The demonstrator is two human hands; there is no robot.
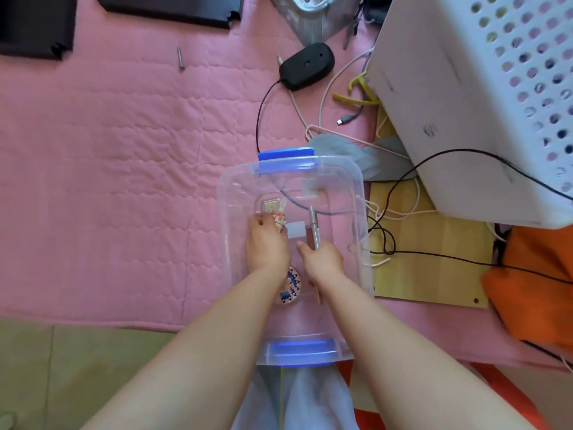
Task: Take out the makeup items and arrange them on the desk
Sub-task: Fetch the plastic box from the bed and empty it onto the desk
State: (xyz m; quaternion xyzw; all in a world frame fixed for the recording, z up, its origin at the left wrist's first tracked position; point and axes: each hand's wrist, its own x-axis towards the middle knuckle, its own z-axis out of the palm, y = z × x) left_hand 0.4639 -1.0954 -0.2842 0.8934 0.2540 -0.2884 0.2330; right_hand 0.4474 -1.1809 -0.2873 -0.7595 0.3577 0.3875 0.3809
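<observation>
makeup items inside clear storage box (pixel 347 193): left hand (pixel 267 243) gripping brush bundle (pixel 277 216), right hand (pixel 322 257) pinching silver pencil (pixel 314 223) at 12 o'clock.

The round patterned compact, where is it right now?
In the head view, the round patterned compact lies on the floor of the clear bin, near its front end, partly hidden under the left wrist, left of a thin stick.

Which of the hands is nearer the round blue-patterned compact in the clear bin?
Left. The left hand reaches in directly above the round blue-patterned compact, its wrist overlapping it; the right hand, gripping a silver pen-like stick, sits off to the compact's right.
</observation>
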